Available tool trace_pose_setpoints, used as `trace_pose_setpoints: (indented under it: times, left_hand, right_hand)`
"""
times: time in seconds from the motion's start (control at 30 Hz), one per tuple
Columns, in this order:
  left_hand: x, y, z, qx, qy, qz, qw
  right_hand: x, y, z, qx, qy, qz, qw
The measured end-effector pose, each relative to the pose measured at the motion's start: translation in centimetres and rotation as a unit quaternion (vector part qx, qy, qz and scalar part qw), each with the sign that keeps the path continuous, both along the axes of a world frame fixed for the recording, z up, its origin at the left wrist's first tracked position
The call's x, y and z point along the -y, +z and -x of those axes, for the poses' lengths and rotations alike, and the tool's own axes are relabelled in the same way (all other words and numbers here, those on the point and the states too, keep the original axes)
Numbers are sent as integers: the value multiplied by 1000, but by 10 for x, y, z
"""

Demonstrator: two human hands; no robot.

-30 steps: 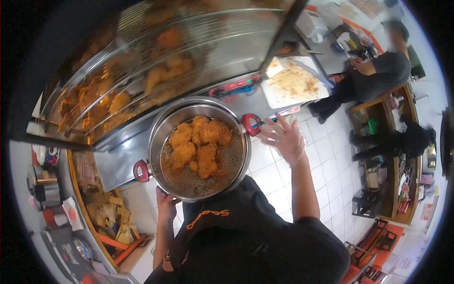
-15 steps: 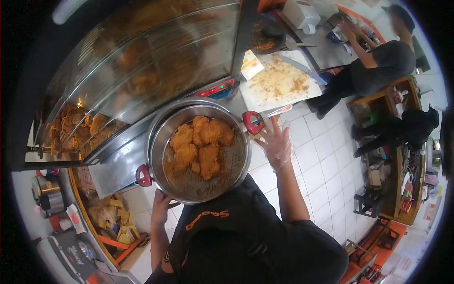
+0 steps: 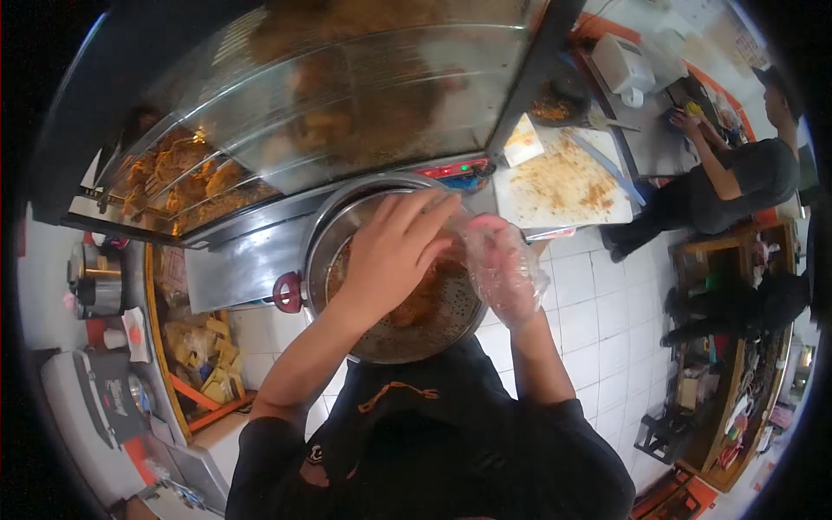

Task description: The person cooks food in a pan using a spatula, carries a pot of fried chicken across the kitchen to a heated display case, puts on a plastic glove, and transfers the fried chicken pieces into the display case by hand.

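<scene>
A steel steamer pot with a perforated insert stands against my body at the counter edge. Pieces of brown fried chicken lie inside, largely covered by my hands. Bare, my left hand hovers over the pot, its fingers stretched toward my other hand and the thumb apart. My right hand wears a clear plastic glove and is at the pot's right rim, by the reddish handle; its fingers are blurred by the crinkled plastic. The left red handle is untouched.
A glass display case with fried food rises ahead. To its right is a crumb-covered white cutting board with a knife. A co-worker stands at the far-right counter. Wooden shelving stands at right.
My left hand has risen from the pot's lower left side to above the chicken, close to my gloved right hand. The view has shifted, and the right hand's spread fingers have drawn in.
</scene>
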State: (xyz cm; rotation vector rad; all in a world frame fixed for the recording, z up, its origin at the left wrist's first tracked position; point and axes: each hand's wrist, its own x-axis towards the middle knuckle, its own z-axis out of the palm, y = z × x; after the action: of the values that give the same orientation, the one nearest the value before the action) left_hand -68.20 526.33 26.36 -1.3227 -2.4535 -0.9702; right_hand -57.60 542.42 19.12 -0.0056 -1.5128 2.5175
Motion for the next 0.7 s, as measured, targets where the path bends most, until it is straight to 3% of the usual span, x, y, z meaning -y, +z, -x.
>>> trace_pose_setpoints:
  times: [0.1, 0.13, 0.33, 0.5, 0.57, 0.63, 0.7]
  left_hand:
    - [-4, -13, 17, -56, -7, -11, 998]
    - [-2, -12, 19, -68, 12, -31, 997]
    - [5, -13, 24, -36, 66, -76, 994]
    - [3, 7, -13, -20, 164, -81, 983]
    - [5, 0, -48, 29, -4, -1, 1000]
    - [-6, -7, -75, 38, -69, 58, 995]
    - [-16, -23, -84, -11, -60, 63, 996]
  right_hand:
    - [1, 12, -2, 72, 25, -57, 995]
    - [3, 7, 1, 7, 11, -64, 998]
    - [1, -6, 3, 22, 150, -5, 988]
    - [9, -12, 19, -6, 156, 80, 985]
    - [14, 2, 23, -15, 140, 128, 982]
    - [17, 22, 30, -14, 122, 168, 978]
    - [16, 5, 36, -46, 109, 198, 973]
